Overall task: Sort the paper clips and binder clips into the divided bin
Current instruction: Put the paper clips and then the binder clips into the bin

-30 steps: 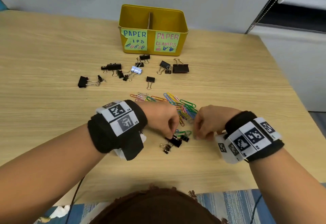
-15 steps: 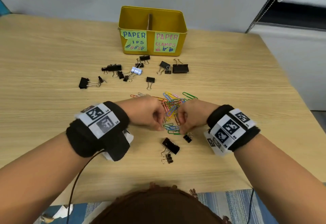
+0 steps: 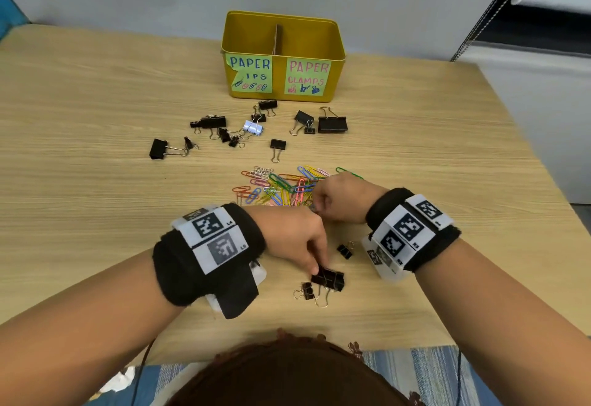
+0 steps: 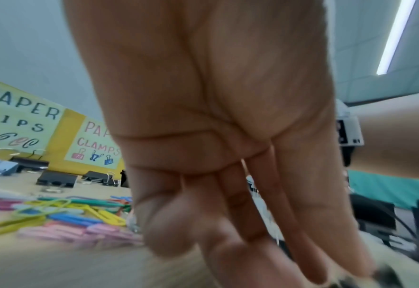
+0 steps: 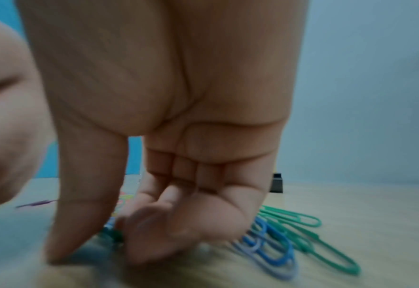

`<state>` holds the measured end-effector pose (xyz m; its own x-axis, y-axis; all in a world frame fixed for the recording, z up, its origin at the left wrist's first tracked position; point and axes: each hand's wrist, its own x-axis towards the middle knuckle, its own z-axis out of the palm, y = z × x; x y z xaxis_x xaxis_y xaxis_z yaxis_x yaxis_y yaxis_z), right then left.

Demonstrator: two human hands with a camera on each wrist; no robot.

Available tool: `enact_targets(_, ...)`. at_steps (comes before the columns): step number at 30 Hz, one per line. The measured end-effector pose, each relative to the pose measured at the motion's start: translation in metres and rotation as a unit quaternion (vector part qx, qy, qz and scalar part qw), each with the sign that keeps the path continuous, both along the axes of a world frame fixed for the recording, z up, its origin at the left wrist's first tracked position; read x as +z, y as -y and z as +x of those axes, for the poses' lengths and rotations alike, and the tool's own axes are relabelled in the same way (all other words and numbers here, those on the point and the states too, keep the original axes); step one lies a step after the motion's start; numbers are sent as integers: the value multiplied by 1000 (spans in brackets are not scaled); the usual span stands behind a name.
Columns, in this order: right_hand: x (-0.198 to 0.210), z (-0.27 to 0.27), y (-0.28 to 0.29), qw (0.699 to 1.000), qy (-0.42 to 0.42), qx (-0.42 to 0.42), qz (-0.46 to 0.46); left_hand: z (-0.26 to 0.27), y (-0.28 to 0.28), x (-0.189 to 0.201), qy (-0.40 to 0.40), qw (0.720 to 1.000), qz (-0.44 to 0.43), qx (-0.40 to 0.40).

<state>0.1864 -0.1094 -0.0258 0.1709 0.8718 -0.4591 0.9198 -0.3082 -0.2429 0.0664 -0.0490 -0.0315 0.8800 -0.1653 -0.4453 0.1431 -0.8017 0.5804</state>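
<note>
- Where the near edge of the counter [image 3: 96,213] lies, the left hand [image 3: 294,239] reaches down, fingertips touching a black binder clip [image 3: 329,279] — whether it grips it, I cannot tell.
- The right hand [image 3: 342,197] sits on the near edge of the pile of coloured paper clips [image 3: 281,186], fingers curled, thumb tip down; whether it pinches one is blurred.
- More binder clips [image 3: 332,124] lie scattered between the pile and the yellow divided bin [image 3: 278,97] — its labels read PAPER CLAMPS right, a torn PAPER one left.
</note>
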Motion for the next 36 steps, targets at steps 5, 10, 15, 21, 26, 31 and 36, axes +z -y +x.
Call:
enact_targets(5,19,36,13,989,-43,-134,38,-14,-36,6,42,986,63,147)
enact_targets(10,26,66,38,968,17,-231,-99,-51,-83,9,-98,929,254,250)
enact_targets(15,13,37,16,973,-6,-220,-74,-44,-76,-3,-100,934,94,331)
enact_targets(21,12,18,-8,968,-113,-226,-2,-27,-69,2,-34,916,-8,400)
enact_targets(26,17,21,-6,979,-50,-193,-30,-30,-64,9,-53,933,81,346)
enact_targets(31,3,-6,-31,993,-30,-115,-10,6,-46,1,-32,941,155,300)
enact_targets(36,4,5,-39,996,-42,-80,19,18,-54,-1,-28,947,151,282)
